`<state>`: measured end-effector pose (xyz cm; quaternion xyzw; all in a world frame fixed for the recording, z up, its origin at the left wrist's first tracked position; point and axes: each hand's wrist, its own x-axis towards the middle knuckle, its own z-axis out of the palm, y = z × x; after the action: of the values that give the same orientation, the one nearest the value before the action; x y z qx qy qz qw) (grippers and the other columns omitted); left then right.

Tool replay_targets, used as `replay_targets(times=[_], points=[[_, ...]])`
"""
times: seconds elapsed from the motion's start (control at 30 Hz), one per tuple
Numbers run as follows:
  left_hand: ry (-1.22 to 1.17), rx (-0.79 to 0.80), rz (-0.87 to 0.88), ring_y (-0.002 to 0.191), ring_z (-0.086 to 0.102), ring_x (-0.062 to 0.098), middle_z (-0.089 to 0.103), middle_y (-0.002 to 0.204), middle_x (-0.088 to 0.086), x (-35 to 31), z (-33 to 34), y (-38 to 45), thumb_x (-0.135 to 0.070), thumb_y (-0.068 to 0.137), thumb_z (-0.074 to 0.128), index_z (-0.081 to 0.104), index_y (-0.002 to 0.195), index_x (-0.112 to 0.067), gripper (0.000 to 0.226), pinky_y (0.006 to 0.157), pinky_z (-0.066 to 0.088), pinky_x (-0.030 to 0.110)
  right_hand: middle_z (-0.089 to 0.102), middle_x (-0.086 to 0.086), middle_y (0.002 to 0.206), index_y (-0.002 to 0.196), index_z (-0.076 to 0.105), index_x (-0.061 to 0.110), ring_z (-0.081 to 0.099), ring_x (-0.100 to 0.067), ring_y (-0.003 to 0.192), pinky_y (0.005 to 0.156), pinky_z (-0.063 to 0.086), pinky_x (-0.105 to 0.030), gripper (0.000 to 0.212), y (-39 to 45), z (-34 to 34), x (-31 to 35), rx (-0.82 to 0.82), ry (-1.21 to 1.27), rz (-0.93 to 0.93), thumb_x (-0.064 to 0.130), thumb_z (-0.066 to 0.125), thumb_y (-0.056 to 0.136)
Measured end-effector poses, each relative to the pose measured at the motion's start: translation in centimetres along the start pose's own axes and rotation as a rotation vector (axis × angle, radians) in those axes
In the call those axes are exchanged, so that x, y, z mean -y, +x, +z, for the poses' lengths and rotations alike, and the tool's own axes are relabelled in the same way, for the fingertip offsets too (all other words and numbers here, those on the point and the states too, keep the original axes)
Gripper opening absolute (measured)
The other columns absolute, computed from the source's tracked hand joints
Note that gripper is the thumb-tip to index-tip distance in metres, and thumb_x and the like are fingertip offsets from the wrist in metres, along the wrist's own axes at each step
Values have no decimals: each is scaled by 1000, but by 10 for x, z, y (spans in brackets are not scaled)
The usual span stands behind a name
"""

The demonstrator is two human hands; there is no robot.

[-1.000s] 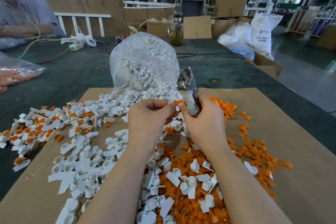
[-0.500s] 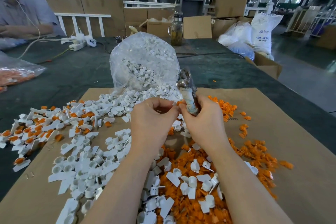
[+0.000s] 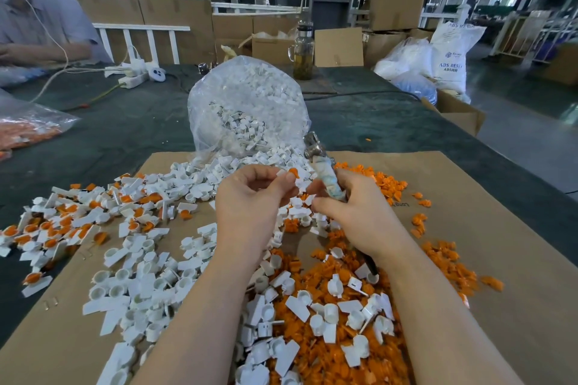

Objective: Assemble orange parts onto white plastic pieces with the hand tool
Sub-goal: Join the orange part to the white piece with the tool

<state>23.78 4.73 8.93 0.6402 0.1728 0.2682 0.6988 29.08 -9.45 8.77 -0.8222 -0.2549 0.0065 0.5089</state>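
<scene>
Seen from the head camera, a sheet of brown cardboard (image 3: pixel 469 259) lies on a dark green table (image 3: pixel 125 134), and everything else is placed against that sheet.

Above the middle of the cardboard, the left hand (image 3: pixel 250 206) has its fingers curled and pinches a small white piece with an orange part (image 3: pixel 293 172) seated on it between thumb and forefinger. Just to the right of it, not touching, the right hand (image 3: pixel 359 216) is wrapped around the hand tool (image 3: pixel 325 175). The tool's taped handle passes through the fist and its metal head sticks up past the far side of the hand.

On the near part of the cardboard, between the two forearms, sits a heap of loose orange parts (image 3: pixel 328 362) with white pieces (image 3: pixel 331 312) scattered on top. More orange parts trail along the right side of the sheet. On the left half of the cardboard and spilling past its left edge lie many white pieces, a good number of them already carrying orange inserts (image 3: pixel 62 222).

At the far edge of the cardboard stands a clear plastic bag (image 3: pixel 247 103) full of white pieces, its mouth open toward the sheet. Beyond the bag, on the table, stands a glass bottle (image 3: pixel 303 53). At the far left corner, another person's sleeve (image 3: pixel 47 19) shows at the table.
</scene>
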Motion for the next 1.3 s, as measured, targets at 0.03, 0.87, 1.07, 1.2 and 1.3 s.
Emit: replay_targets(times=[0.03, 0.87, 1.07, 1.2, 1.3], points=[[-27, 0, -4, 68, 75, 17, 75, 70, 5, 0, -1, 1, -6, 83, 77, 70, 84, -8, 7, 61, 57, 20, 67, 3, 86, 92, 65, 24, 63, -9, 76, 69, 52, -28, 12, 0, -2, -1, 31, -12, 12, 15, 68, 85], [-128, 77, 46, 61, 70, 11, 72, 65, -4, -5, -7, 4, 0, 85, 71, 68, 82, -8, 9, 62, 56, 18, 56, 9, 76, 97, 62, 25, 54, -1, 61, 56, 44, -22, 11, 0, 0, 1, 270, -176, -2, 17, 61, 90], [-155, 75, 61, 55, 66, 8, 69, 60, -6, -4, -8, 5, 2, 85, 69, 66, 79, -9, 13, 60, 56, 18, 50, 9, 62, 75, 53, 30, 47, 0, 47, 43, 35, -17, 26, 0, 4, -1, 230, -200, -36, 9, 58, 89], [-137, 70, 67, 58, 67, 8, 70, 62, -6, -3, -8, 5, 1, 85, 70, 68, 78, -10, 13, 62, 56, 20, 49, 8, 62, 74, 53, 27, 49, 1, 50, 44, 36, -18, 23, 2, 5, -2, 217, -248, -50, 8, 58, 88], [-168, 57, 23, 60, 68, 9, 72, 65, -4, -3, -9, 5, -2, 85, 70, 69, 80, -9, 8, 64, 58, 21, 54, 7, 68, 81, 57, 23, 52, -4, 56, 48, 36, -20, 11, 2, 7, -5, 175, -300, -74, 14, 60, 87]])
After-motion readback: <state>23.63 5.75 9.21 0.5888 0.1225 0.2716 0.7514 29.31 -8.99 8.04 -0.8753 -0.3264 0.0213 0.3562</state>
